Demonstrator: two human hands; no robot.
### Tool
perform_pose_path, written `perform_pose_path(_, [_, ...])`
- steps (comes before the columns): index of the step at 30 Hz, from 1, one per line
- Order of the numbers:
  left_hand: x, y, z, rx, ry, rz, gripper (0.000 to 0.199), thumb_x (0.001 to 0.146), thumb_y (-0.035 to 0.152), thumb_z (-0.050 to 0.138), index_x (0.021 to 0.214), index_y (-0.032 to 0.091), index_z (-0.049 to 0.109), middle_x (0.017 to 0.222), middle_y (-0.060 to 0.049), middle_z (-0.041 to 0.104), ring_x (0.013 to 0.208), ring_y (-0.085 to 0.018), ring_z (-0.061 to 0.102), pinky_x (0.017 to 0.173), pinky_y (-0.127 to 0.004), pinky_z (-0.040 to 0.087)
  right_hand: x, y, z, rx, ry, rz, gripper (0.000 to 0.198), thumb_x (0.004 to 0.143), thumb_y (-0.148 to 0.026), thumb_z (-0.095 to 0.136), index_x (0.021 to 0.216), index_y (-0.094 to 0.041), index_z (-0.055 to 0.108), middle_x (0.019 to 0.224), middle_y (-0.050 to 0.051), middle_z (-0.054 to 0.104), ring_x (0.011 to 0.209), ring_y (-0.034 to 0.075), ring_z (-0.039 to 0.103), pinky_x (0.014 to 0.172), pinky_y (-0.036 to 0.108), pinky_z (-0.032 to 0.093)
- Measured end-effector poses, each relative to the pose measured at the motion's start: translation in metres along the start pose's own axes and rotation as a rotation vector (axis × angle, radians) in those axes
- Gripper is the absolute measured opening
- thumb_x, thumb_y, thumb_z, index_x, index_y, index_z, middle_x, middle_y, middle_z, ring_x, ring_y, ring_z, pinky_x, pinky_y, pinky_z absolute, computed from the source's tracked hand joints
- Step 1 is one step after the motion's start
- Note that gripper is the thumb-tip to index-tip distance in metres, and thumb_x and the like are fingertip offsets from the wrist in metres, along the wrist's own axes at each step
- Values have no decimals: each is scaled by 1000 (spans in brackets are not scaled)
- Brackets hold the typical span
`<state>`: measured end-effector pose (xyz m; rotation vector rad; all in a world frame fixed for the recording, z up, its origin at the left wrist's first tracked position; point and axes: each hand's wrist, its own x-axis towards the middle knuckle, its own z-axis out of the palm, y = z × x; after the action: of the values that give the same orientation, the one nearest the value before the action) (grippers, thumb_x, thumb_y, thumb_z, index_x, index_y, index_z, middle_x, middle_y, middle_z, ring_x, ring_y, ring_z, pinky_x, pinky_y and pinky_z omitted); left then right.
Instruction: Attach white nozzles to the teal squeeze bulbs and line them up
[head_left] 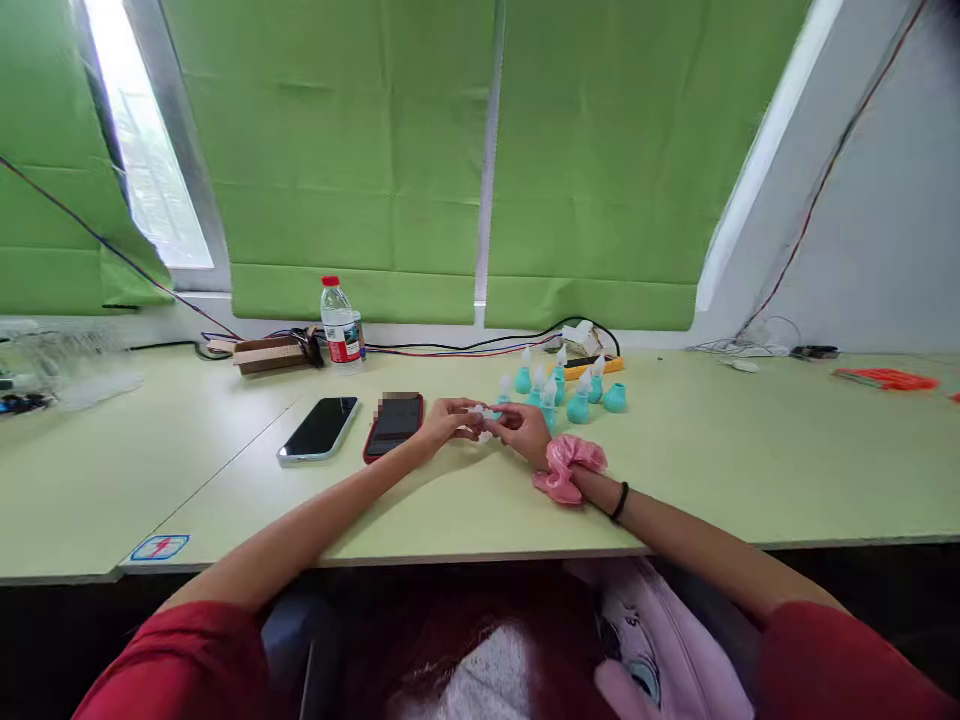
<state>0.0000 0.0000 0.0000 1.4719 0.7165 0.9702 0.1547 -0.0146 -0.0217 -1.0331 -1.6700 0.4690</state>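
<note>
My left hand (448, 422) and my right hand (526, 432) meet over the table, fingertips pinched round a small whitish translucent piece (486, 413). Its exact kind is too small to make out, and fingers cover part of it. Just beyond my right hand stand several teal bulb-shaped bases (578, 407) with white translucent flame-shaped tips, like little candle lights. One teal base (615, 398) at the right of the group has no tip. A pink scrunchie (568, 470) and a black band (620, 502) are round my right wrist.
Left of my hands lie a dark-screened phone (319, 428) and a red-edged phone (395, 424). Farther back are a water bottle (340, 325), an open cardboard box (271, 354), cables and a yellow-orange tool (595, 368). Clear plastic bags (67, 365) lie far left, orange pieces (886, 379) far right.
</note>
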Motion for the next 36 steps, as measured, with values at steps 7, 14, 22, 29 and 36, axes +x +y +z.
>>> perform_pose_path(7, [4, -4, -5, -87, -55, -45, 33, 62, 29, 64, 86, 8, 60, 65, -5, 58, 57, -11, 53, 57, -27, 45, 2, 1, 0, 9, -22, -12, 32, 57, -38, 65, 77, -12, 63, 60, 5, 62, 55, 15, 58, 52, 25, 48])
perform_pose_path(14, [0, 0, -4, -50, -50, -68, 34, 63, 31, 64, 87, 7, 60, 70, -8, 60, 58, -11, 54, 59, -27, 46, 2, 4, -1, -3, -31, -78, 29, 60, -37, 63, 77, -13, 63, 63, 6, 63, 57, 15, 58, 53, 25, 48])
perform_pose_path(22, [2, -2, -7, -73, -58, -67, 24, 64, 26, 63, 80, 9, 58, 69, -8, 60, 59, -13, 57, 61, -28, 46, 2, 4, -1, 4, -50, -75, 27, 59, -33, 63, 78, -13, 63, 64, 6, 63, 57, 14, 58, 52, 24, 47])
perform_pose_path(29, [1, -4, -6, -78, -56, -23, 20, 64, 28, 63, 73, 11, 55, 70, -5, 59, 61, -13, 57, 61, -29, 47, 1, 2, -1, 15, -35, -82, 24, 60, -33, 64, 75, -14, 61, 63, 4, 61, 56, 13, 57, 51, 23, 46])
perform_pose_path(36, [3, -5, -5, -128, -63, -18, 26, 67, 28, 61, 85, 9, 58, 68, -6, 59, 59, -13, 56, 62, -30, 46, 2, 0, -1, -27, -3, -105, 26, 61, -34, 62, 78, -15, 59, 62, 3, 59, 55, 12, 56, 49, 22, 45])
